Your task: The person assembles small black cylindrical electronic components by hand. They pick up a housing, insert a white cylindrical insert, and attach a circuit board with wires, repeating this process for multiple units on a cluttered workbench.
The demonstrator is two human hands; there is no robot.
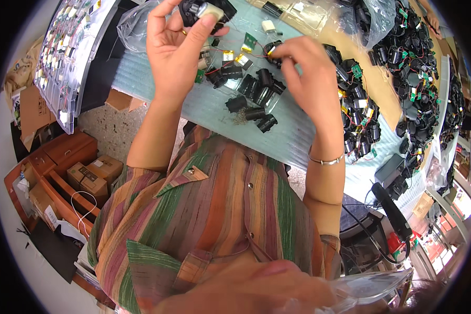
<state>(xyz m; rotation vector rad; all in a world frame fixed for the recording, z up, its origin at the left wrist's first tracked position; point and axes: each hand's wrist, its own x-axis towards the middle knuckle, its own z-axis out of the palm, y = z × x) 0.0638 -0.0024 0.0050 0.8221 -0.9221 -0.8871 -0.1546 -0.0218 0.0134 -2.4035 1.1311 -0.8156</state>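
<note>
Closest to the camera, at the near right, is a blurred, clear curved plastic piece (371, 285); beside it spreads the wearer's snap-fronted shirt (220, 193), striped in green, orange, purple and tan. Beyond the shirt is a worktable covered with a pale blue-green sheet (193, 115).

The left hand (177, 60), wearing a ring, is raised over the far left of the table. Its thumb and fingers grip a black plastic housing (228, 11). The housing is dark and irregularly molded, and an off-white, rounded cylindrical part (211, 10) lies against it under the thumb.

The right hand (311, 68), with a bracelet at the wrist, is to the right of the housing, over the table. Its fingers are bent, the tips at a small black part (272, 61); whether they pinch it cannot be told.

Between the hands lie a green circuit board (249, 42) with thin red wire near it, and a silver battery pouch (228, 56) with a yellow band. Nearer the wearer sits a loose cluster of glossy black cylinders (264, 78). At the far right, a large pile of black assemblies (416, 68) is dotted with green boards.
</note>
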